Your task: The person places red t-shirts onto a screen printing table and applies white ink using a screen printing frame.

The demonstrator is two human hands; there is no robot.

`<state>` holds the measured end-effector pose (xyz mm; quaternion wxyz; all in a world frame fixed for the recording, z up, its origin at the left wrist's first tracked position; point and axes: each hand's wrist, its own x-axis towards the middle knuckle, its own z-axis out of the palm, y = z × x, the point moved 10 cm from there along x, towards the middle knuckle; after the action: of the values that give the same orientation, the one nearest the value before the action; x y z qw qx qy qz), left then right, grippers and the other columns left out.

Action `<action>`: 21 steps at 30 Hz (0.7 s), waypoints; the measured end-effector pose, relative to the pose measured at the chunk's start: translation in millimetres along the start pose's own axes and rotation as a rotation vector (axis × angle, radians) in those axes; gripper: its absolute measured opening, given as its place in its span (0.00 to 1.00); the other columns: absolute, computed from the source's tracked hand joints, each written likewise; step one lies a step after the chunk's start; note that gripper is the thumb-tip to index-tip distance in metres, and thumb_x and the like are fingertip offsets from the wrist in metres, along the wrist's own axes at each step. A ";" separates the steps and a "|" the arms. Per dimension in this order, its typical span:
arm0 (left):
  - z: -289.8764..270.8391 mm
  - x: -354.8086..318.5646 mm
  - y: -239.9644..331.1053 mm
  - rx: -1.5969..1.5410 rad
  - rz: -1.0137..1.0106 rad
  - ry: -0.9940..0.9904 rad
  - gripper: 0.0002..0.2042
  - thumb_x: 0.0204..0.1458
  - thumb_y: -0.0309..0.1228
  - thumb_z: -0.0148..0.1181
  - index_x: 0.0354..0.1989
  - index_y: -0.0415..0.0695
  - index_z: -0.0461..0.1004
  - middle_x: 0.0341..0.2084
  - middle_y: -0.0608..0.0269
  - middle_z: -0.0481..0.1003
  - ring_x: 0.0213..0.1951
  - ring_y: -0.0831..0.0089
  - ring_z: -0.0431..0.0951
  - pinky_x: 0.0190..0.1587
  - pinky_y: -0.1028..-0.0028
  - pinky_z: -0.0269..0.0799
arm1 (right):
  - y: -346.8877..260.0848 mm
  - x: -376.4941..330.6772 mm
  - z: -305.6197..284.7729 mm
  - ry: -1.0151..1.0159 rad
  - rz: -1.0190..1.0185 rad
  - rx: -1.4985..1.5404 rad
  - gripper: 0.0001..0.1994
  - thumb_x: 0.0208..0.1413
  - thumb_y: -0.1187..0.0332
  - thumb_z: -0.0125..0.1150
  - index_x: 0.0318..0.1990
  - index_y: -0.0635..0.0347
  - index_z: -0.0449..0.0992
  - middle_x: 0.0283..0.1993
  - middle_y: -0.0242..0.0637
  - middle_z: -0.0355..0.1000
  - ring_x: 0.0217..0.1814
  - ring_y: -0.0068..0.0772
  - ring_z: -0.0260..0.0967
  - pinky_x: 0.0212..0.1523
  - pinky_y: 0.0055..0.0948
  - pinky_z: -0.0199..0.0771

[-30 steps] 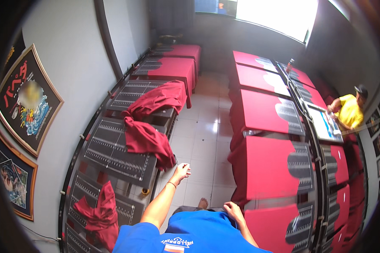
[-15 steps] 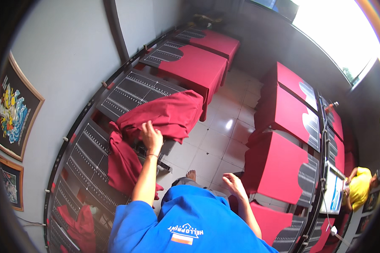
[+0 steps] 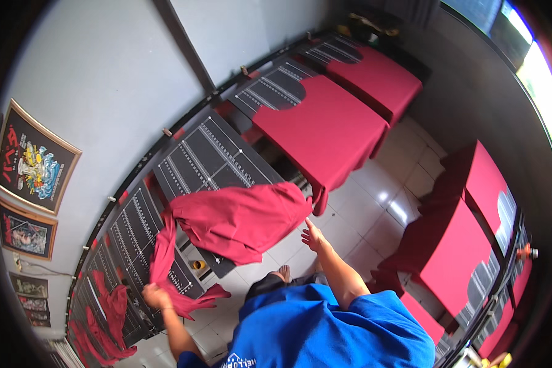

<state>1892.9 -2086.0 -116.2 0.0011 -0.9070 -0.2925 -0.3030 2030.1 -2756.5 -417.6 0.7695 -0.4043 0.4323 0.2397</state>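
A dark red cloth piece (image 3: 239, 218) lies bunched and creased over the near end of a black printing board (image 3: 205, 153) with white ruled marks. Its left part trails down in a twisted strip over the neighbouring black board (image 3: 135, 230). At the lower end of that strip, my left hand (image 3: 158, 297) is closed on the cloth; its fingers are slightly blurred. My right hand (image 3: 313, 235) is open, fingers stretched out, close to the right edge of the bunched cloth. Whether it touches the cloth is hard to make out.
Beyond are boards with red cloth panels (image 3: 325, 122) laid flat. Another row of red-covered boards (image 3: 454, 245) stands right, across the tiled floor (image 3: 368, 221). Crumpled red cloth (image 3: 110, 300) lies at lower left. Framed pictures (image 3: 40, 159) hang on the left wall.
My left hand has moved from the middle of the cloth down to its trailing left end. My right hand has reached forward to the cloth's right side. The view has shifted leftward.
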 end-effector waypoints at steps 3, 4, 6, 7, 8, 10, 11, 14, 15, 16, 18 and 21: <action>-56.2 14.9 -94.3 0.380 -0.598 -0.137 0.10 0.56 0.31 0.50 0.39 0.38 0.73 0.38 0.43 0.78 0.46 0.50 0.78 0.47 0.53 0.73 | -19.9 28.1 2.6 -0.012 0.047 0.130 0.35 0.59 0.40 0.51 0.67 0.52 0.59 0.64 0.41 0.66 0.72 0.41 0.54 0.70 0.48 0.51; -68.5 -3.9 -101.1 0.439 -0.722 -0.157 0.17 0.60 0.39 0.48 0.46 0.35 0.71 0.44 0.40 0.76 0.49 0.47 0.76 0.51 0.53 0.71 | -21.6 23.7 6.7 -0.054 0.061 0.178 0.33 0.60 0.42 0.50 0.66 0.53 0.60 0.63 0.41 0.66 0.71 0.40 0.55 0.70 0.47 0.51; -70.6 29.0 -62.6 0.343 -0.490 -0.052 0.23 0.59 0.44 0.52 0.52 0.35 0.70 0.50 0.39 0.73 0.52 0.47 0.74 0.55 0.55 0.68 | -36.0 43.7 12.7 -0.175 -0.020 0.333 0.22 0.63 0.54 0.47 0.59 0.58 0.67 0.59 0.39 0.70 0.65 0.36 0.63 0.67 0.45 0.58; -58.1 23.6 -35.2 0.317 -0.348 -0.067 0.28 0.58 0.46 0.54 0.57 0.35 0.68 0.54 0.40 0.71 0.56 0.46 0.71 0.59 0.56 0.65 | -40.1 39.0 6.3 -0.126 -0.073 0.357 0.21 0.64 0.56 0.46 0.57 0.59 0.68 0.57 0.39 0.71 0.62 0.36 0.65 0.65 0.45 0.61; -33.6 10.2 -5.7 0.153 -0.341 -0.169 0.28 0.57 0.44 0.56 0.58 0.34 0.66 0.56 0.40 0.69 0.58 0.45 0.69 0.61 0.57 0.63 | -46.5 25.1 -1.6 -0.068 -0.135 0.379 0.19 0.64 0.58 0.46 0.56 0.60 0.69 0.55 0.38 0.72 0.58 0.36 0.68 0.62 0.45 0.65; -46.7 -8.1 -2.4 -0.139 -0.202 -0.047 0.27 0.55 0.38 0.59 0.59 0.33 0.64 0.56 0.41 0.69 0.59 0.49 0.67 0.63 0.59 0.60 | -51.5 -12.4 26.5 -0.064 -0.226 0.351 0.17 0.65 0.61 0.45 0.54 0.61 0.70 0.52 0.38 0.74 0.52 0.37 0.73 0.57 0.44 0.72; 3.9 -20.2 70.1 -0.352 -0.207 -0.251 0.27 0.55 0.35 0.58 0.60 0.33 0.63 0.55 0.43 0.69 0.60 0.52 0.66 0.64 0.60 0.59 | -79.8 -23.7 -6.6 0.018 -0.361 0.298 0.17 0.65 0.63 0.44 0.55 0.61 0.70 0.50 0.39 0.74 0.49 0.37 0.74 0.54 0.42 0.75; -42.8 1.6 278.5 -0.926 -0.028 -0.496 0.28 0.53 0.26 0.61 0.63 0.35 0.61 0.62 0.49 0.63 0.66 0.61 0.61 0.67 0.64 0.54 | -162.0 -188.8 103.1 -0.227 -0.641 -0.206 0.10 0.65 0.65 0.51 0.43 0.63 0.75 0.34 0.26 0.71 0.38 0.17 0.67 0.39 0.21 0.69; -80.1 14.9 365.9 -1.118 0.143 -0.580 0.31 0.52 0.26 0.63 0.65 0.37 0.59 0.65 0.51 0.59 0.68 0.62 0.58 0.69 0.65 0.52 | -180.7 -231.6 140.6 -0.344 -0.770 -0.548 0.10 0.65 0.66 0.51 0.41 0.63 0.75 0.32 0.24 0.68 0.35 0.15 0.61 0.36 0.19 0.64; -125.3 22.8 429.9 -1.144 0.420 -0.610 0.36 0.49 0.29 0.68 0.66 0.38 0.58 0.66 0.50 0.58 0.68 0.62 0.57 0.69 0.65 0.51 | -184.1 -286.6 194.7 -0.618 -0.712 -0.816 0.09 0.65 0.66 0.52 0.39 0.62 0.74 0.29 0.22 0.65 0.32 0.15 0.58 0.34 0.20 0.62; -171.6 17.3 509.1 -1.464 0.606 -0.892 0.35 0.49 0.32 0.69 0.65 0.37 0.59 0.58 0.52 0.67 0.61 0.63 0.66 0.65 0.65 0.57 | -199.9 -410.2 273.9 -0.905 -0.836 -1.171 0.10 0.64 0.66 0.55 0.42 0.65 0.76 0.29 0.34 0.72 0.31 0.19 0.66 0.32 0.27 0.68; -202.7 25.3 535.4 -1.475 0.797 -1.165 0.21 0.54 0.32 0.66 0.53 0.36 0.71 0.40 0.56 0.79 0.43 0.71 0.78 0.50 0.68 0.71 | -238.9 -525.6 334.0 -0.880 -1.402 -1.129 0.08 0.59 0.71 0.61 0.43 0.64 0.78 0.30 0.42 0.76 0.29 0.27 0.74 0.30 0.29 0.73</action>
<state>2082.3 -2552.7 157.1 -0.5995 -0.7194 0.3351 0.1031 2090.6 -2622.9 233.1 0.5239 -0.7493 -0.4039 0.0305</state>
